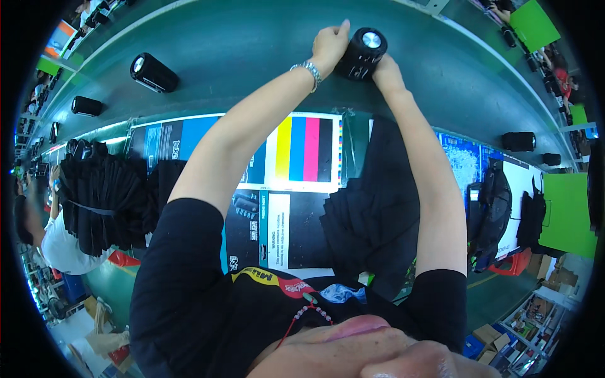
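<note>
Far out over the green belt [252, 60], a black cylindrical speaker [360, 60] with a shiny silver round end is held between my two hands. My left hand [330, 49] grips its left side, thumb pointing up; the fingers are partly hidden behind the speaker. On the lower right side my right hand [387, 72] presses against it, its fingertips hidden by the body. The speaker leans slightly, silver end toward the top. A stack of flat black cloth pieces [372, 208] lies between my arms on the near surface.
Further speakers, one standing out at the left [153, 72], are spread along the belt. Printed sheets with colour bars [296, 149] cover the near worktop. A tied black cloth bundle [94, 201] lies left, near another person [66, 246]. A green panel [569, 214] stands right.
</note>
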Tool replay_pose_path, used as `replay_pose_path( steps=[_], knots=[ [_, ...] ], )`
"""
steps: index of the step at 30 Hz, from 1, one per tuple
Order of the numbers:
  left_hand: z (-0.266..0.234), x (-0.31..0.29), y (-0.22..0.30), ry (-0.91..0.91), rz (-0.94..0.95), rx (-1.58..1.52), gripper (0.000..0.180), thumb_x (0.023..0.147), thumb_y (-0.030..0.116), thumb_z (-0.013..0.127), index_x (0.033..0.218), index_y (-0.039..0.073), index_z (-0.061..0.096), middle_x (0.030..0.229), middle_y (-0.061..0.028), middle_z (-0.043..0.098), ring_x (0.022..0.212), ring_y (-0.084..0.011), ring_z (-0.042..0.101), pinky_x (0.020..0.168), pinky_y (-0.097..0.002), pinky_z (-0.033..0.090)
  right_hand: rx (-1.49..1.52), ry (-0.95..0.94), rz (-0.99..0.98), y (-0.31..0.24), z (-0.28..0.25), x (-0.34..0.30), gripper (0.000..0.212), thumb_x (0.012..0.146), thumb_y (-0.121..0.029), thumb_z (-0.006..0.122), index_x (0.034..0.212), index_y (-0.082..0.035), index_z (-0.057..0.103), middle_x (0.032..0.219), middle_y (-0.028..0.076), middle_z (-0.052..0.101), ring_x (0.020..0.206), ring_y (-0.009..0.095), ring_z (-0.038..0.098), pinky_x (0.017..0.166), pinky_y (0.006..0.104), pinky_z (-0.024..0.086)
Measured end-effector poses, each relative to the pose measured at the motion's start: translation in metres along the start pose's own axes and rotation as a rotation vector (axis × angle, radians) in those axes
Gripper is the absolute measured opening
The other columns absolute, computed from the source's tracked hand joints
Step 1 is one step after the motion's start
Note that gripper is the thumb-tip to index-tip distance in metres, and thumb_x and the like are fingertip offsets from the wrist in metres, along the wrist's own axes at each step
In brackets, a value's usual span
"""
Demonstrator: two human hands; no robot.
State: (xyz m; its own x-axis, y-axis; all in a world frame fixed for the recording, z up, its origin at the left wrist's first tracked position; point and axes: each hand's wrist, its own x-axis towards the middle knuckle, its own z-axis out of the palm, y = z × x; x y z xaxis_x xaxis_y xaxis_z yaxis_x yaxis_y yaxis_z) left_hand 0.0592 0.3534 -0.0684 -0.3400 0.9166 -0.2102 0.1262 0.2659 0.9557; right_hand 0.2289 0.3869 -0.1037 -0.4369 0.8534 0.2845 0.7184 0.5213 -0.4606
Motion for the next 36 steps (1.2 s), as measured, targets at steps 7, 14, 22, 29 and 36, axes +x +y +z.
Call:
replay_pose_path(
  steps=[7,14,22,29,36],
  knots=[
    [-0.034,-0.082,0.078,-0.012,0.939,1.023,0.052,0.076,0.050,0.070,0.109,0.011,0.063,0.109,-0.0139,0.063,0.104,-0.0317,0.058,0.084,-0.0371,0.049,-0.207,0.080,-0.074,-0.038,-0.025,-0.006,0.016,0.082,-0.007,0.052,0.091,-0.002,0.064,0.093,0.021,0.065,0.088,0.039,0.063,0.080,0.0458,0.051],
    [-0.092,-0.090,0.024,0.091,0.399,-0.045,0.051,0.079,0.038,0.073,0.109,0.002,0.055,0.098,-0.0123,0.063,0.084,-0.0223,0.065,0.068,-0.0325,0.055,1.085,0.474,0.787,-0.080,-0.013,-0.010,0.048,0.090,-0.041,0.057,0.097,0.006,0.062,0.078,0.016,0.064,0.082,0.029,0.065,0.077,0.0411,0.051],
    [-0.145,-0.152,0.012,0.090,0.347,-0.561,0.040,0.093,0.035,0.059,0.117,0.004,0.054,0.110,-0.0082,0.059,0.110,-0.0127,0.053,0.082,-0.0269,0.045,1.761,-0.048,0.209,-0.225,-0.045,-0.043,0.059,0.081,-0.040,0.073,0.121,-0.004,0.048,0.105,0.008,0.058,0.096,0.017,0.057,0.082,0.0384,0.048],
    [-0.193,-0.142,0.019,0.097,0.433,-0.128,0.041,0.095,0.037,0.053,0.118,0.005,0.061,0.116,-0.0058,0.062,0.105,-0.0138,0.055,0.085,-0.0266,0.043,1.090,0.056,-0.063,-0.204,-0.011,-0.050,0.056,0.068,-0.016,0.084,0.112,0.000,0.053,0.103,0.008,0.061,0.095,0.015,0.060,0.083,0.0274,0.048],
    [-0.173,-0.106,0.032,-0.163,0.215,0.048,0.034,0.088,0.035,0.065,0.103,0.004,0.069,0.087,-0.0022,0.065,0.075,-0.0087,0.055,0.062,-0.0224,0.043,0.896,0.039,-0.073,-0.201,-0.004,-0.054,0.059,0.069,-0.020,0.084,0.114,0.001,0.050,0.102,0.010,0.061,0.096,0.016,0.059,0.082,0.0277,0.048]
  ],
)
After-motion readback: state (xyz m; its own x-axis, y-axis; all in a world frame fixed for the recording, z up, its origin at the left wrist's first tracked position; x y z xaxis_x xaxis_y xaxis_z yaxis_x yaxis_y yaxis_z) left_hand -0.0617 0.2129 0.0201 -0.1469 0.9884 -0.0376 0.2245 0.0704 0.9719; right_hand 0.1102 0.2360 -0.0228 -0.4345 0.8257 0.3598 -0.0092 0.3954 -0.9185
